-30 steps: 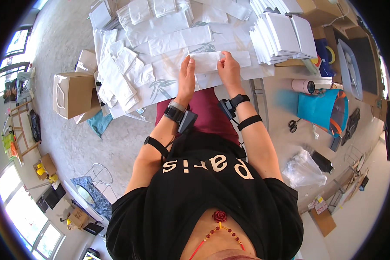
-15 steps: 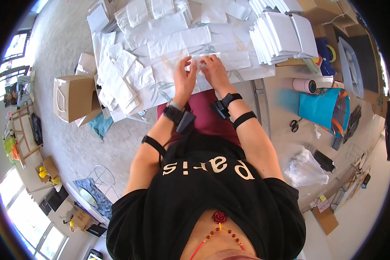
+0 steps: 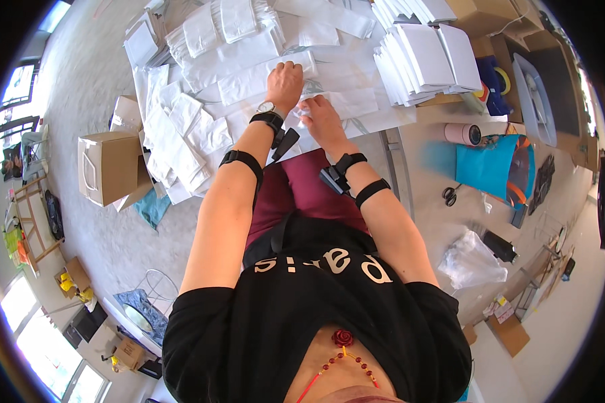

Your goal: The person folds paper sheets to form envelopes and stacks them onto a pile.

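Note:
My left hand is curled closed over the right part of a long flat white plastic bag lying on the table. Its fingertips are hidden, so what they grip cannot be made out. Lower and to the right, my right hand has bent fingers closed at the left end of another flat white plastic bag. To the left lies a loose heap of white plastic bags. Farther back is a layered stack of similar bags.
Stacks of white folded cards or boxes stand at the table's right side. Cardboard boxes sit on the floor at left. A turquoise bag, a pink cylinder and black scissors are at right. A table leg shows below the edge.
My left hand has moved forward, away from the right hand, onto the long bag, turning its back upward. The right hand stays near the other bag. The view has shifted slightly.

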Motion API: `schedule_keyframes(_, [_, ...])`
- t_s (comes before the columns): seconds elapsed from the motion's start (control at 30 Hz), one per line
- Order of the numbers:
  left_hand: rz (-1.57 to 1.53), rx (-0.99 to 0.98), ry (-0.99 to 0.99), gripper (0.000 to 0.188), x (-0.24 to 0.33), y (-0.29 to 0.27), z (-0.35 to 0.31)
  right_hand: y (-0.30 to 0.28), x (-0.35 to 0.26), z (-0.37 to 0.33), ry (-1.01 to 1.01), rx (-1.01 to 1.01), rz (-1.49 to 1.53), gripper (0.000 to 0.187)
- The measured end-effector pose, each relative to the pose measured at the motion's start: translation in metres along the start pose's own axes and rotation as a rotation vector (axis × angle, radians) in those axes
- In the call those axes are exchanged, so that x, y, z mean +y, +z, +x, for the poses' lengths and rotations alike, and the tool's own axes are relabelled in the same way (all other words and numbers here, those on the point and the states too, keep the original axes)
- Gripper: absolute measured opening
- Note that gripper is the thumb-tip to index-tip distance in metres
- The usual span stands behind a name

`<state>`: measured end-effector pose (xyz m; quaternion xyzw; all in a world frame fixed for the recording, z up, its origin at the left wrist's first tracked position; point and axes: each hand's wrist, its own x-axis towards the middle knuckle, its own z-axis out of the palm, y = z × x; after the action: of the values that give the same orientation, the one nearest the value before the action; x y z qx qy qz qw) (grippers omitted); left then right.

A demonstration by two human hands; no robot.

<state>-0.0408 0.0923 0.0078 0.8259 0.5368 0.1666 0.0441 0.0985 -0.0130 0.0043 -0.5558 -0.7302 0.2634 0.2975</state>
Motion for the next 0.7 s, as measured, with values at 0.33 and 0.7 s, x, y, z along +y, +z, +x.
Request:
schedule_keyframes(0.33, [-0.204,0.047,-0.162,0.014,-0.019,0.010,0.007,-0.002,-0.001,0.000,-0.022,0.007,0.006,0.033])
schedule_keyframes(0.7, [-0.124,0.063,-0.060,0.012,-0.015,0.011,0.005,0.002,0.001,0.001,-0.014,0.034,0.001,0.029])
